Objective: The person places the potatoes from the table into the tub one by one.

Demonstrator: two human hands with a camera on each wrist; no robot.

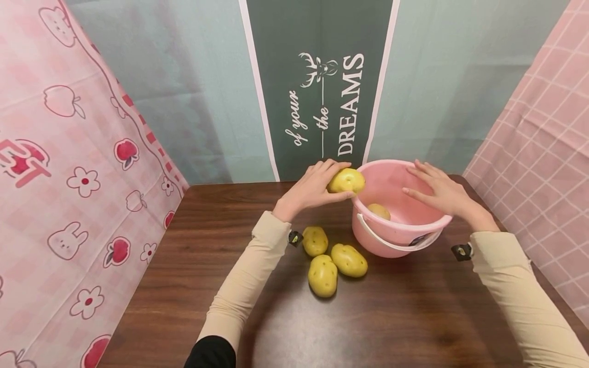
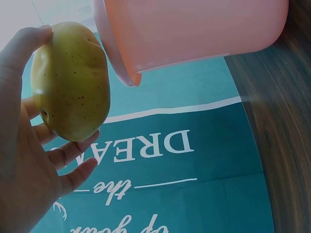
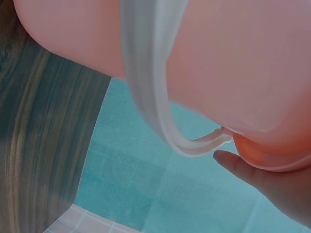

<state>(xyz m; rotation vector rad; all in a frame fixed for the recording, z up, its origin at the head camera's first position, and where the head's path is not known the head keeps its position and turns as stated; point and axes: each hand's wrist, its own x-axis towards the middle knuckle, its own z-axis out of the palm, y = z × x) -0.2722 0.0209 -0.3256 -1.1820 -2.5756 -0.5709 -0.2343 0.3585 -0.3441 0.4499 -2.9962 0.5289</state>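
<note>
Over the left rim of a pink bucket (image 1: 400, 240), my left hand (image 1: 313, 186) holds a yellow potato (image 1: 348, 181) between thumb and fingers. The left wrist view shows the thumb on one side of this potato (image 2: 72, 80) and fingertips on the other. My right hand (image 1: 442, 191) lies over the bucket's right rim with its fingers extended. In the right wrist view, one finger (image 3: 238, 167) is beside the rim near the handle joint. Another potato (image 1: 379, 211) lies inside the bucket. The bucket's white handle (image 1: 391, 244) hangs down its front.
Three potatoes lie close together on the brown wooden table (image 1: 207, 286): one potato (image 1: 315, 241) at the back, one potato (image 1: 349, 260) nearest the bucket, one potato (image 1: 322, 276) in front. Printed cloth (image 1: 317, 30) covers the back, with pink cloths at both sides.
</note>
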